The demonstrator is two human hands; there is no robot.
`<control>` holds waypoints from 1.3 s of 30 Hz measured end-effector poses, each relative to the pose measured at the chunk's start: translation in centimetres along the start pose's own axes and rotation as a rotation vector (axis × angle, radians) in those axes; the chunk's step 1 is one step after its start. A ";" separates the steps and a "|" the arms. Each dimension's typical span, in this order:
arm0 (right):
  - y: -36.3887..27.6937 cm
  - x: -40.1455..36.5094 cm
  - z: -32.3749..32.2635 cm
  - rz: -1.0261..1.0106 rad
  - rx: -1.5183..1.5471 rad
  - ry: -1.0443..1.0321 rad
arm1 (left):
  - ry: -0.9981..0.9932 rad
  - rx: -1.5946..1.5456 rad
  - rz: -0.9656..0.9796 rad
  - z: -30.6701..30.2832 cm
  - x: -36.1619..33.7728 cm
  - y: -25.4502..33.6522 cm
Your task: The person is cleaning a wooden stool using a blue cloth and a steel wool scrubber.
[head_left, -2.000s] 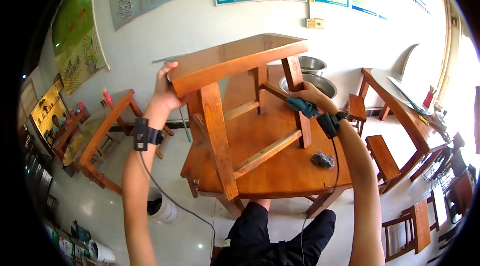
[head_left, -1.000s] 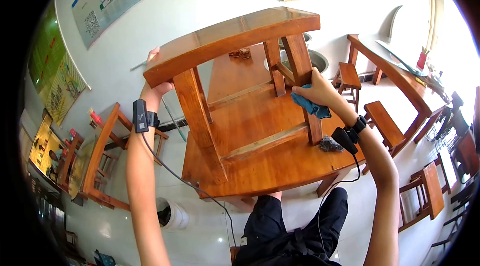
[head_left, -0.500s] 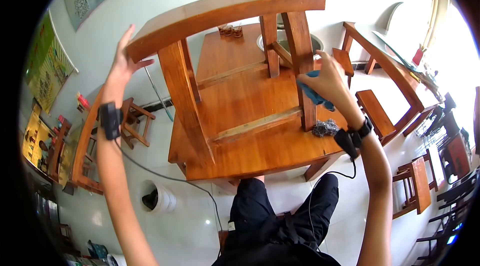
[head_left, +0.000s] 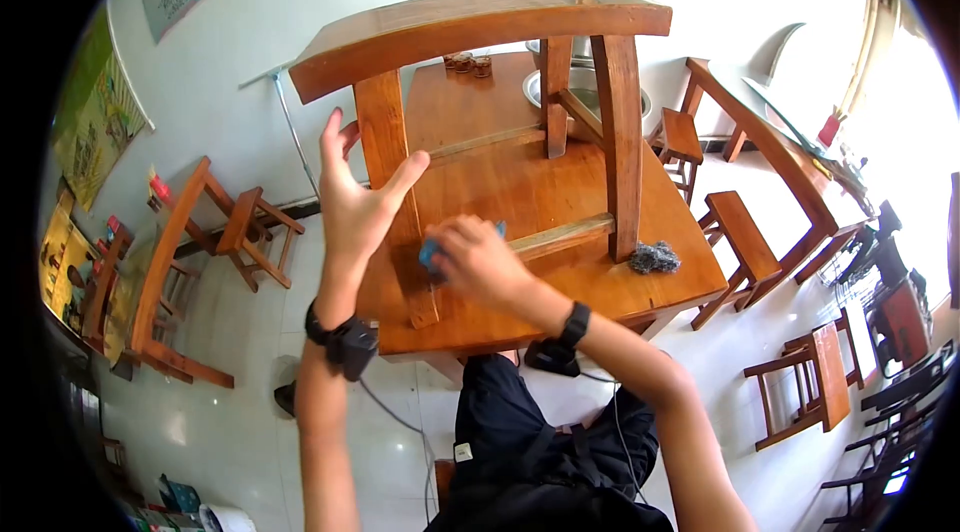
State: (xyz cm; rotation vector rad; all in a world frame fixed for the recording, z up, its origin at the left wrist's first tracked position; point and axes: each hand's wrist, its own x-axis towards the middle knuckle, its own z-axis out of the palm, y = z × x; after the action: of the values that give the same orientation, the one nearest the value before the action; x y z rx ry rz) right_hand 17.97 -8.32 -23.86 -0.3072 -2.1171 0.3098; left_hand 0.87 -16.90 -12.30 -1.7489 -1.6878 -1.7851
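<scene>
A wooden stool [head_left: 480,29] stands upright on the brown wooden table [head_left: 672,212]. My left hand [head_left: 360,207] is open, its fingers spread beside the stool's near left leg [head_left: 382,122]. My right hand [head_left: 485,257] is closed around a blue cloth [head_left: 430,254], low down at that same leg and by the left end of the front rung [head_left: 565,235]. Part of the cloth is hidden under my fingers. By the foot of the near right leg [head_left: 622,147] lies a clump of steel wool [head_left: 655,257].
A metal basin [head_left: 644,104] and several small brown jars [head_left: 470,65] sit at the table's far side. Wooden stools [head_left: 742,237] stand on the floor to the right, another stool [head_left: 255,232] to the left. A mop [head_left: 292,127] leans on the wall. Cables hang from both wrists.
My right hand has moved with the blue cloth from the right leg across to the left leg. My left hand has left the seat's corner and dropped lower, toward the left leg.
</scene>
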 end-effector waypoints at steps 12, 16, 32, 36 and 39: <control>0.0 -6.4 2.9 -0.005 -0.322 -0.004 | 0.142 -0.056 0.054 4.7 0.9 -3.9; 4.2 -8.4 -0.6 -0.036 -0.444 0.083 | 0.140 -0.074 0.063 4.6 0.7 -3.7; 1.7 -7.4 1.1 0.181 -0.200 0.317 | 0.191 -0.063 0.046 5.0 0.6 -3.2; -3.4 -5.1 8.2 0.129 -0.094 0.244 | 0.189 -0.083 0.029 5.2 0.5 -3.5; -2.7 -5.5 8.1 0.140 -0.116 0.237 | 0.176 -0.148 0.007 5.3 0.3 -3.4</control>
State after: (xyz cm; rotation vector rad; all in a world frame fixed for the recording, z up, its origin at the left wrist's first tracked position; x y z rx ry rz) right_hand 13.74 -13.47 -31.48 -0.5352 -1.8867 0.2206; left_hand 1.52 -11.56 -15.61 -1.5927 -1.5145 -2.0411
